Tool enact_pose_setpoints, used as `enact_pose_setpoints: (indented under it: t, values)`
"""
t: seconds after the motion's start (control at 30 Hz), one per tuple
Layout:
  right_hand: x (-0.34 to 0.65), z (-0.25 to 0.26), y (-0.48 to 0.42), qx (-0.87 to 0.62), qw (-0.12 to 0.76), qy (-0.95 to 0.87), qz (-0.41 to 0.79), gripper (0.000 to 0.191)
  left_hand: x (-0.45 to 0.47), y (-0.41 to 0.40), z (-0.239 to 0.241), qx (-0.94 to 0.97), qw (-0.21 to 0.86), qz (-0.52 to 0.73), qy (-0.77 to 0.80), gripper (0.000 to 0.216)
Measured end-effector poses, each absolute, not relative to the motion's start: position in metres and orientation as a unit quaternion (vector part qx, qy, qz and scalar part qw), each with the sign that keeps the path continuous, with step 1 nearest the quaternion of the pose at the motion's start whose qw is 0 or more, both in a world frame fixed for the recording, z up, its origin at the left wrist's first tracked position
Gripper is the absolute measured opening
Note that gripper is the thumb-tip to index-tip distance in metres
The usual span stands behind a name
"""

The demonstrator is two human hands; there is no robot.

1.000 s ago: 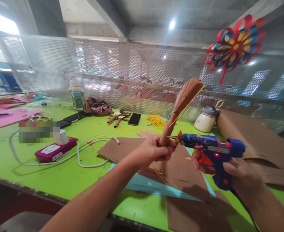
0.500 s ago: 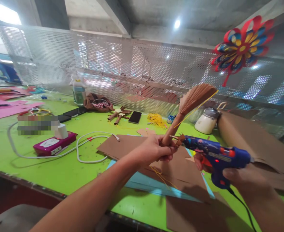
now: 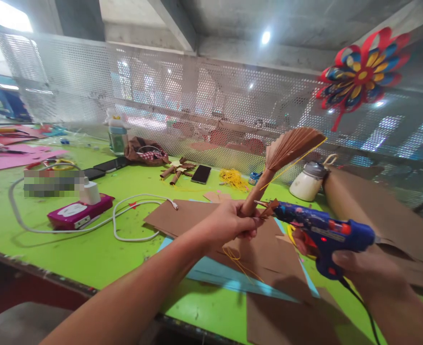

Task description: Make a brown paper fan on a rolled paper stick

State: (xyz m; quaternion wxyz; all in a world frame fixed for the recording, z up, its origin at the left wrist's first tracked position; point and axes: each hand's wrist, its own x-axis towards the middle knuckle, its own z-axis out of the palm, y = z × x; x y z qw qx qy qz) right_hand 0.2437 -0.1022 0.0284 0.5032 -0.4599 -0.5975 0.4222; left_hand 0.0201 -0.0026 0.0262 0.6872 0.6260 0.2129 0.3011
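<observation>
My left hand [image 3: 233, 220] is closed around the lower end of a brown paper broom [image 3: 260, 189], a rolled tube with a pleated fan on top. The broom leans up to the right, with a yellow string [image 3: 294, 163] running along the fan's side. In my right hand [image 3: 344, 258] is a blue hot glue gun [image 3: 323, 232], its red light lit and fingers near the trigger. The gun's nozzle points left at the tube, close to my left fingers; whether it touches is unclear. A small brown paper piece [image 3: 270, 209] sits by the nozzle.
Brown sheets [image 3: 287, 263] and light blue paper [image 3: 233, 275] lie under my hands. Behind are a phone [image 3: 201, 174], yellow string pile [image 3: 233, 179] and cream jug [image 3: 308, 182]. A purple power strip [image 3: 80, 213] with a white cable stands left. A paper flower [image 3: 363, 75] hangs upper right.
Both hands, the broom and the glue gun stay nearly in place. The view has shifted slightly. At the far left edge, another person's hand with a pen-like tool has come into view over the pink paper.
</observation>
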Motion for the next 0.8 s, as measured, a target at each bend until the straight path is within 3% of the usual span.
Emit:
enact_pose_setpoints:
  t: [0.8]
  values:
    - [0.2432, 0.0332, -0.1029, -0.477, 0.498, -0.582, 0.431, 0.043, 0.0206, -0.0001, 0.0234, 0.643, 0.677, 0.295, 0.201, 0.014]
